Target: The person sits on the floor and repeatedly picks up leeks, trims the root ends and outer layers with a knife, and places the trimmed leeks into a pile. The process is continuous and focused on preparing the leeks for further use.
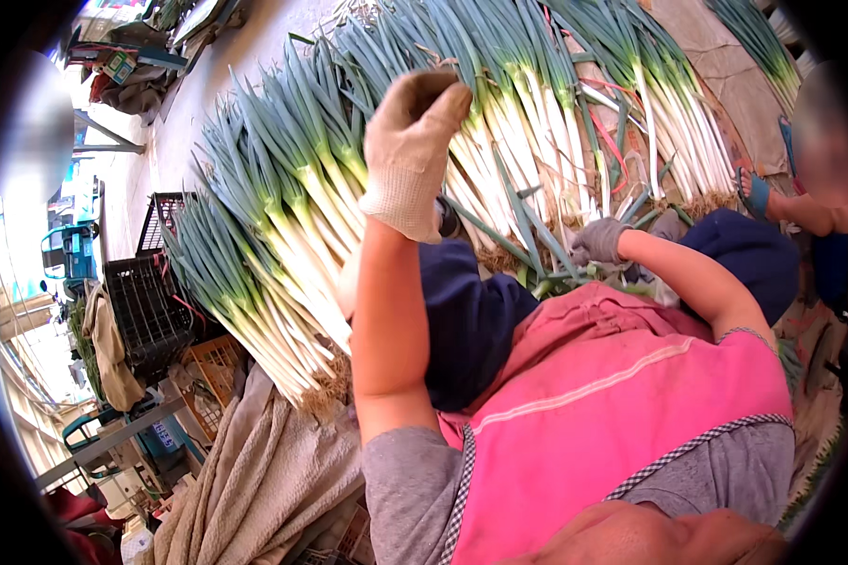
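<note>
My left hand [411, 152], in a cream knit-cuffed work glove, is raised in front of bundled long green onions [304, 166]. Its fingers curl towards the thumb; whether something thin lies between them is not visible. Low by my lap is my right hand [599, 240], in a grey glove. It is close to loose green leaves [537, 226] and trimmings, and its fingertips are partly hidden. More green onions [516, 134] lie beyond the hands, with white stalks and rooted ends towards me. Pink ties [611, 152] run among those to the right.
Black plastic crates [148, 307] and an orange crate [212, 364] stand at the left. A beige cloth [275, 466] drapes below them. Another person's sandalled foot [756, 191] is close by at the right. A further onion bundle [756, 49] lies at the upper right.
</note>
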Available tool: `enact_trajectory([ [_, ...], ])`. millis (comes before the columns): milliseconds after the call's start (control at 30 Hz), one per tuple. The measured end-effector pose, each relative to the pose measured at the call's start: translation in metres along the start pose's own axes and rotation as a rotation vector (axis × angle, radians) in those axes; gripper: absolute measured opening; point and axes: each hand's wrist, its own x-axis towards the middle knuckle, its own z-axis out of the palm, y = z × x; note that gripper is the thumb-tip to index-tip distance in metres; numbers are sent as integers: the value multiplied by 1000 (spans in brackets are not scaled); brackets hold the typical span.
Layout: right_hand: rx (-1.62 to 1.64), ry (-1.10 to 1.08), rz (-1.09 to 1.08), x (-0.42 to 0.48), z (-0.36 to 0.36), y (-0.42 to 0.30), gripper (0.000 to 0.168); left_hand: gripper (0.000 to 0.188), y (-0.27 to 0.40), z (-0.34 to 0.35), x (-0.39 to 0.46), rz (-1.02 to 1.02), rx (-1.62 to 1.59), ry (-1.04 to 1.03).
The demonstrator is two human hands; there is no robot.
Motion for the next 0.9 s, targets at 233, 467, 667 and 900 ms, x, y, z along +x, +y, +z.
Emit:
enact_trajectory([
  [233, 464, 406, 509, 118, -20, 16, 54, 15, -11, -1, 13, -225, -432, 244],
  [467, 766, 713, 692, 136, 17, 32, 38, 16, -14, 3, 29, -226, -425, 285],
  [667, 1792, 703, 170, 40, -50, 22, 19, 21, -24, 28, 37, -221, -444, 175],
  [900, 1946, 596, -453, -98, -88, -46, 33, 31, -69, 77, 59, -426, -330, 191],
])
